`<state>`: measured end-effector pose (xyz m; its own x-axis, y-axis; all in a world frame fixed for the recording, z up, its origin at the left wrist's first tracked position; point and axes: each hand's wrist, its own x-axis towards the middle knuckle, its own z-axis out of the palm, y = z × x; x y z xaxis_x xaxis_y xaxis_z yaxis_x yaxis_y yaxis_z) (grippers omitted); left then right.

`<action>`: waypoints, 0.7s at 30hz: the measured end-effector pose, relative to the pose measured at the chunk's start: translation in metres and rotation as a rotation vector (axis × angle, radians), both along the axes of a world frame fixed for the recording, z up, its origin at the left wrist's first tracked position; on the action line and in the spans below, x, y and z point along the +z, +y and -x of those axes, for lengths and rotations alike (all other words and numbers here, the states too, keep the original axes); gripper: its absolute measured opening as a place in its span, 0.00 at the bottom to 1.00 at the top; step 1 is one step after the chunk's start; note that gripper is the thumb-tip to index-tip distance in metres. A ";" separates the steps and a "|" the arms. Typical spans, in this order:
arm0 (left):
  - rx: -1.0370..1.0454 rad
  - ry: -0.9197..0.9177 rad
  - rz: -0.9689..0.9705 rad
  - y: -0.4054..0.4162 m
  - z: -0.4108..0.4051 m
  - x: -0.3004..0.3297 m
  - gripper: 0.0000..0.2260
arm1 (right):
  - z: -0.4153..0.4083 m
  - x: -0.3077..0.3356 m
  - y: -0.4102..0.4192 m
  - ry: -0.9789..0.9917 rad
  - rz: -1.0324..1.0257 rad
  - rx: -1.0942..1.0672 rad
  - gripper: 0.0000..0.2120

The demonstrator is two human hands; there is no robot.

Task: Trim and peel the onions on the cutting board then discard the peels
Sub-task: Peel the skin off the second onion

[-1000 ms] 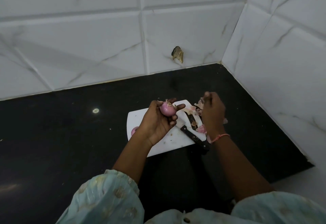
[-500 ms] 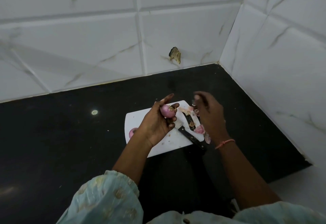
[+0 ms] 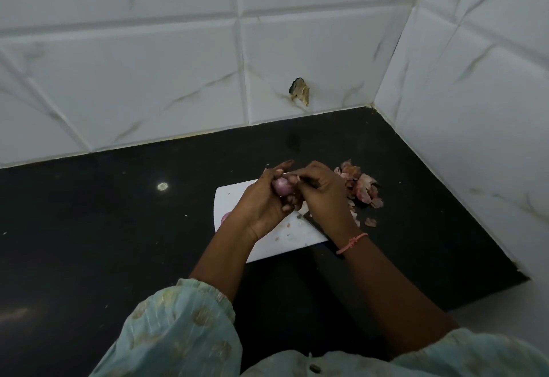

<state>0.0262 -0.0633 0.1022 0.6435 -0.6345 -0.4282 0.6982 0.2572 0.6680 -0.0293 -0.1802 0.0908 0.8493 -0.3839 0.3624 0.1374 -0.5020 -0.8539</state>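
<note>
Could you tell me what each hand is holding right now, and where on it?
The left hand grips the onion around its body; the right hand pinches at the onion's top, seemingly its skin.

Black counter (image 3: pixel 118 228) in a tiled corner

A white cutting board (image 3: pixel 234 198) lies flat on it. Just beside the board's right edge, a heap of pinkish onion peels (image 3: pixel 361 188) sits on the dark stone.

Peels (image 3: pixel 361 187) lie right of the cutting board (image 3: pixel 237 198).

place: home kitchen | tiled walls (image 3: pixel 148 79); black counter (image 3: pixel 89 228); cutting board (image 3: pixel 234 198)
</note>
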 end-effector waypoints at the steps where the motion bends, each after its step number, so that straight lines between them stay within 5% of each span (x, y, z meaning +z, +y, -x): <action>1: -0.024 0.030 0.013 0.001 0.001 -0.002 0.15 | -0.001 0.001 -0.002 0.006 0.001 -0.008 0.07; 7: -0.095 0.117 0.142 0.005 -0.001 0.001 0.17 | -0.005 0.001 -0.013 0.136 -0.017 -0.171 0.10; 10: -0.097 0.126 0.152 0.007 -0.005 0.002 0.20 | -0.002 -0.002 -0.030 0.283 0.019 -0.275 0.22; 14: -0.097 0.122 0.157 0.007 -0.006 0.001 0.22 | 0.004 -0.012 -0.053 0.454 0.232 -0.342 0.06; 18: -0.091 0.108 0.160 0.007 -0.006 -0.001 0.20 | 0.012 -0.010 -0.050 0.359 0.405 -0.206 0.15; 21: -0.094 0.098 0.137 0.005 -0.005 0.001 0.17 | 0.015 0.008 -0.030 0.079 0.106 -0.123 0.12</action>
<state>0.0311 -0.0582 0.1034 0.5380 -0.7464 -0.3917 0.7837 0.2717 0.5586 -0.0441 -0.2103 0.0986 0.8255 -0.4504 0.3402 0.0037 -0.5984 -0.8012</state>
